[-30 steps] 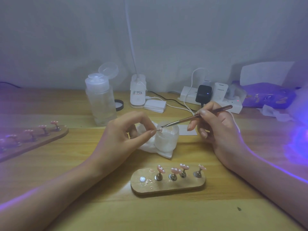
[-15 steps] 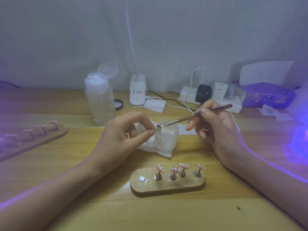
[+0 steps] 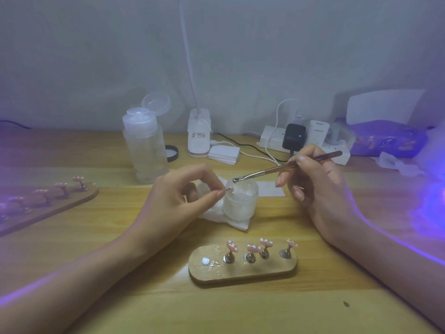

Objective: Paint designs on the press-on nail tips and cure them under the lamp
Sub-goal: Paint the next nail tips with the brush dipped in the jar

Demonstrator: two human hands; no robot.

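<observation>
Pale grey wall behind a wooden table; violet glow at right

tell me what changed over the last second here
The right hand drew the metal tool slightly up and to the right, so its end came away from the nail tip pinched in the left hand and now hangs over the jar. Both holds, the wooden stand and the bottle stayed as they were.
</observation>
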